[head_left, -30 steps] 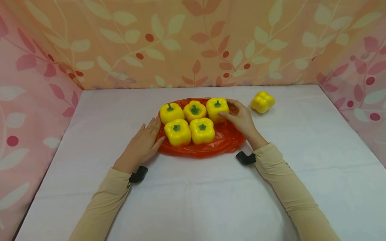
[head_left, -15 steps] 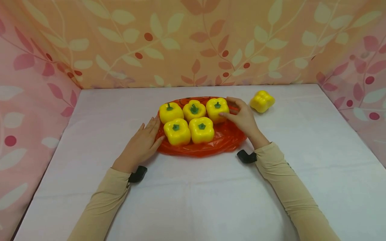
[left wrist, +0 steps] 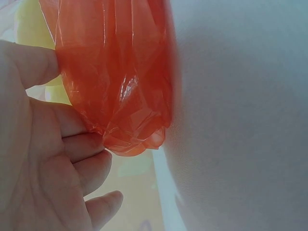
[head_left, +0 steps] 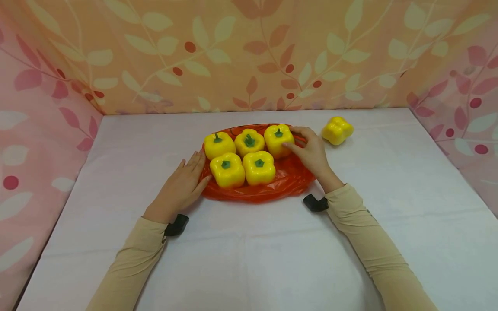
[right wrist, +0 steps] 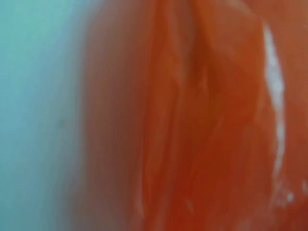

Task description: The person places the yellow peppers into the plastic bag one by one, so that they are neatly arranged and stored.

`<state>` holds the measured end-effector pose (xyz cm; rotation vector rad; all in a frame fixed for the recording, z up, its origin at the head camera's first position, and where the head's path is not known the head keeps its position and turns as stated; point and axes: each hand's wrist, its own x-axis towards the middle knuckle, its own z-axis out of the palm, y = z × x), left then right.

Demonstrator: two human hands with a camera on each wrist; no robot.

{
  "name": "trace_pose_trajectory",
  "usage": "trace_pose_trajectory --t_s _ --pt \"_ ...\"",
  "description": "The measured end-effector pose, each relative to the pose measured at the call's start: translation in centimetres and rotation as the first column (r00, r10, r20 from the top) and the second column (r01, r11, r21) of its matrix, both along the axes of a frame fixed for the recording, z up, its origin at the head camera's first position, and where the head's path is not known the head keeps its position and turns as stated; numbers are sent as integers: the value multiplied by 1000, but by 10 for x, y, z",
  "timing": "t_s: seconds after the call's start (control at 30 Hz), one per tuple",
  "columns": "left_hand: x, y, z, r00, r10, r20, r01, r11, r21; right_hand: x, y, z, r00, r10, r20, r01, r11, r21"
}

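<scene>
In the head view, several yellow bell peppers with green stems stand upright on a thin, shiny red plastic bag (head_left: 289, 179), three behind and two in front. My right hand (head_left: 314, 153) holds the back right bell pepper (head_left: 273, 147), thumb at its front and the other fingers behind, partly hidden. My left hand (head_left: 177, 190) rests at the bag's left edge with its fingers extended, beside the back left bell pepper (head_left: 218, 149). Seen from the left wrist, the fingers touch the crumpled bag (left wrist: 120, 72). Only blurred red plastic (right wrist: 216, 120) fills most of the right wrist view; no hand shows clearly there.
One more yellow bell pepper (head_left: 337, 130) lies on its side at the back right, apart from the bag. A white cloth (head_left: 245, 259) covers the table. Leaf-patterned curtains (head_left: 249, 56) close off the back and both sides.
</scene>
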<state>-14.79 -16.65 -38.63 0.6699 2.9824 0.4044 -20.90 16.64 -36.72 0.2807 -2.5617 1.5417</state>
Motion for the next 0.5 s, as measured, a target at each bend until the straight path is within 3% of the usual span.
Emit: trace_pose_trajectory --t_s 0.5 --pt "0 1 1 1000 2 1 -2 1000 -4 4 2 9 998 24 63 -27 999 47"
